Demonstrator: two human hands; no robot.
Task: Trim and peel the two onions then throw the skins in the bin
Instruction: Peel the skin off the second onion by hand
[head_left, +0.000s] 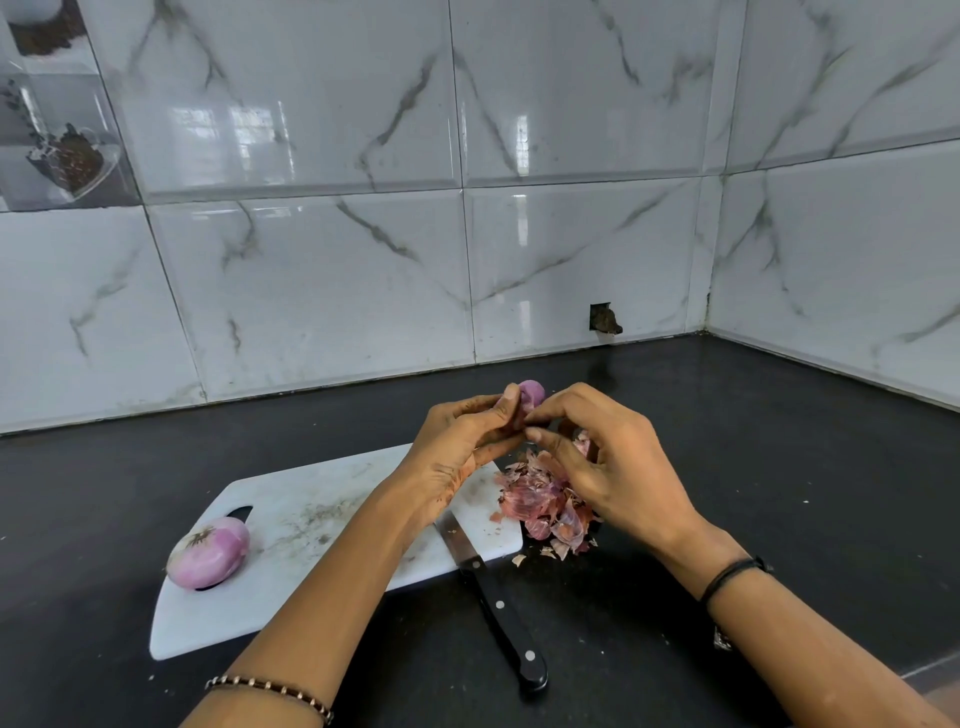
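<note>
My left hand (462, 441) grips a small purple onion (532, 393) above the far right corner of the white cutting board (311, 514); only the onion's top shows past my fingers. My right hand (608, 467) pinches at the onion's side with thumb and forefinger. A peeled pink onion (209, 553) lies on the board's left end. A heap of reddish onion skins (545, 506) sits at the board's right edge, spilling onto the counter. A black-handled knife (493, 597) lies with its blade on the board's near right corner and its handle on the counter.
The black counter (779, 467) runs to white marble-pattern wall tiles at the back and right, meeting in a corner. A small dark hole (605, 318) is in the back wall just above the counter. No bin is in view.
</note>
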